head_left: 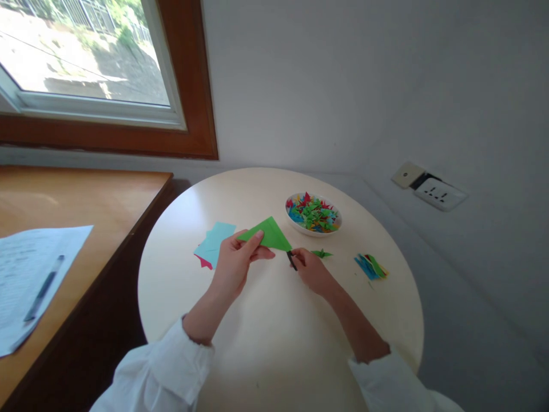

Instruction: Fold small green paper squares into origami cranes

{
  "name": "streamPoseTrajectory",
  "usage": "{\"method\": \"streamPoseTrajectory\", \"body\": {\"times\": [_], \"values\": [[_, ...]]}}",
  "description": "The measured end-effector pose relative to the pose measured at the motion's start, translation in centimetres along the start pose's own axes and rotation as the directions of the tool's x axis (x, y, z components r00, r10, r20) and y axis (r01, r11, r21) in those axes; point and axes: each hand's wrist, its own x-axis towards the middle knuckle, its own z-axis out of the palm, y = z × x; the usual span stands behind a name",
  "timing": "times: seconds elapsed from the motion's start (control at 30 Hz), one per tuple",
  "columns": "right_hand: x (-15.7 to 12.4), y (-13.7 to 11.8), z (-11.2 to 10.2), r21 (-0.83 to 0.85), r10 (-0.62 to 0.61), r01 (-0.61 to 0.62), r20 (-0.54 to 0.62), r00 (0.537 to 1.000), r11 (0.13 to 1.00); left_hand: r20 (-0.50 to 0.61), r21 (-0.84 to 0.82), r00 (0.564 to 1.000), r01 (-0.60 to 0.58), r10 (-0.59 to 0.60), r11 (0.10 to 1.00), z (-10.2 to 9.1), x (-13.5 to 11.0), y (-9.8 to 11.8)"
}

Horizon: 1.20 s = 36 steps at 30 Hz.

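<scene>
My left hand [234,264] pinches a green paper folded into a triangle [268,233], holding it just above the round cream table [274,343]. My right hand [312,269] is closed around a small dark tool [292,260] whose tip sits at the triangle's right corner. A tiny green folded paper figure [321,253] lies just right of that hand. A white bowl [313,230] heaped with several small colourful folded figures stands behind the right hand.
Light blue and pink paper sheets [212,240] lie left of my left hand. Coloured paper strips [371,266] lie at the table's right. A wooden desk [86,194] at left carries printed papers and a pen [43,289]. Wall sockets [440,193] sit at right.
</scene>
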Motion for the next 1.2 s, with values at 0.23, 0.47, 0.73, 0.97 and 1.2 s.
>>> {"method": "streamPoseTrajectory", "body": {"times": [0.23,0.47,0.73,0.97,1.2], "values": [[-1.9,-0.5,-0.5,0.795,0.071,-0.125,0.103,0.992,0.593,0.080,0.198,0.997,-0.018,0.002,0.980,-0.2,1.7,-2.5],[-1.5,-0.2,1.1,0.810,0.148,-0.129,0.052,0.988,0.572,0.108,0.440,0.994,-0.059,0.013,0.896,-0.9,2.3,-4.4],[-1.1,1.0,1.7,0.718,0.066,-0.061,0.021,0.998,0.694,0.102,0.477,0.986,0.070,-0.135,0.876,-1.0,2.1,-5.5],[-1.9,1.3,1.6,0.643,-0.130,0.037,0.098,0.987,0.765,0.053,0.429,0.997,0.033,-0.062,0.903,-1.2,2.3,-4.5],[-2.4,2.1,2.3,0.510,-0.284,0.127,0.241,0.928,0.850,-0.004,0.362,0.995,-0.090,0.098,0.928,-1.5,1.9,-3.2]]}}
